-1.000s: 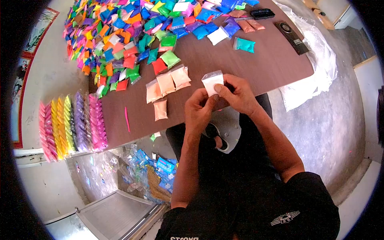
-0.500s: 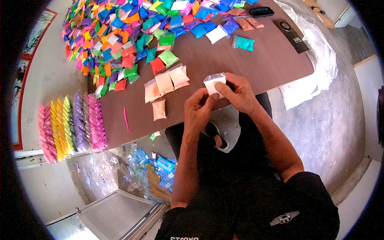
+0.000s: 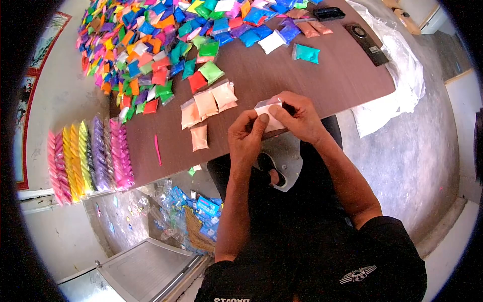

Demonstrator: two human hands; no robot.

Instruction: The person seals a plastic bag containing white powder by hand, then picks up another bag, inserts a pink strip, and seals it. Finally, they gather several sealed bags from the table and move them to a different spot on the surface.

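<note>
Above the table's near edge, a small plastic packet with pale, whitish-pink contents [image 3: 272, 122] is pinched between both hands. My left hand [image 3: 245, 136] grips its left side, thumb across the front. From the right, my right hand [image 3: 300, 120] holds it with the thumb pressed on its face. The fingers behind the packet are mostly hidden. Left of the hands, several peach-coloured packets [image 3: 206, 104] lie close together on the brown table [image 3: 261, 75], one of them [image 3: 199, 137] nearer the edge.
A big heap of multicoloured packets [image 3: 146, 50] covers the far left. Bags of twisted coloured pieces [image 3: 90, 156] stand at the left edge, near a pink stick [image 3: 158, 149]. A black box [image 3: 366, 44] and white plastic sheeting [image 3: 387, 95] are at right.
Both hands have shifted slightly left, and the packet is tilted differently. My left thumb sits higher on its front. The things on the table look the same.
</note>
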